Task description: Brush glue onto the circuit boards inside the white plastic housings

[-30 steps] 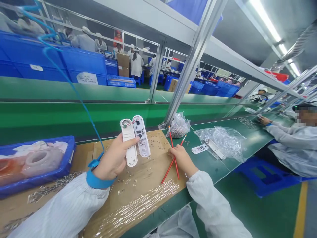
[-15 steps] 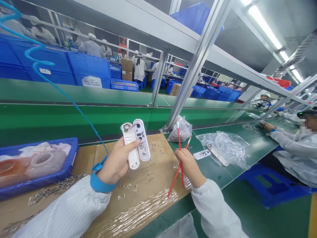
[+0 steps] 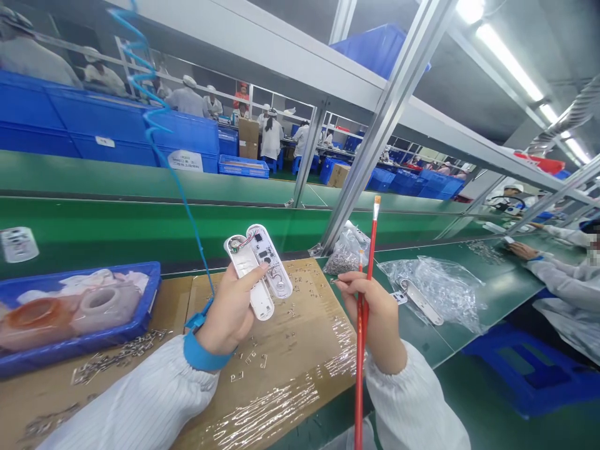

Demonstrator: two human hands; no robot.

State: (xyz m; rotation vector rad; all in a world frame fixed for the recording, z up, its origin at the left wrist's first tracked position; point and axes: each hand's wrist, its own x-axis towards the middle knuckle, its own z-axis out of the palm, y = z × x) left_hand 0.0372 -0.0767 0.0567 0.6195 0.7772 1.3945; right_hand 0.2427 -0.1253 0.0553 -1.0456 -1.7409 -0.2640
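Left hand: The left hand [image 3: 229,309] grips an open white casing [image 3: 259,301], thumb pressed across it, fingers wrapped behind.
Casing: Held up above the cardboard [image 3: 307,322], its two halves side by side, insides showing; thin wires [image 3: 247,239] run between the shell and the circuit board [image 3: 263,247].
Wires: If the thumb slips and one half swings away, the wires would likely take the strain, and a joint might break.
Right hand: The right hand [image 3: 377,312] is closed round two red brushes [image 3: 360,375], bristles up; thumb and forefinger come together in a narrow pinch at something tiny, too small to identify.
Pinch: With brushes and pinch sharing one hand, either could slip; a fumble might drop the tiny thing.
Metal bits: Small metal bits [image 3: 250,357] lie scattered on the cardboard; a sleeve brushing over could sweep some away.
Cord: A blue cord [image 3: 190,219] hangs down to the left wrist strap [image 3: 204,356]; a sharp reach might tug that hand and jolt the casing.
Bench: Right of the cardboard, a second casing [image 3: 424,303] lies open against a clear bag [image 3: 440,281]; moving the bag could drag it.
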